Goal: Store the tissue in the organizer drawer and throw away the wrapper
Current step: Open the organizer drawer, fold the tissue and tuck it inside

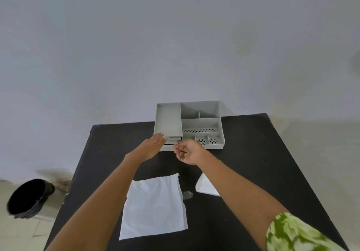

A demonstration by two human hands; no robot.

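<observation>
A grey organizer (200, 123) with several compartments stands at the far edge of the black table (253, 153). Its small drawer (172, 140) sits at the front left, partly hidden by my hands. My left hand (153, 145) reaches to the organizer's front left corner, fingers stretched out. My right hand (190, 151) is palm up just in front of the drawer, fingers loosely curled near its front; whether it grips the drawer is unclear. A white unfolded tissue (155, 206) lies flat on the near table. A white wrapper (206, 186) lies to its right, partly under my right forearm.
A black waste bin (29, 198) stands on the floor to the left of the table. A small grey scrap (187, 194) lies between tissue and wrapper. A plain wall rises behind the table.
</observation>
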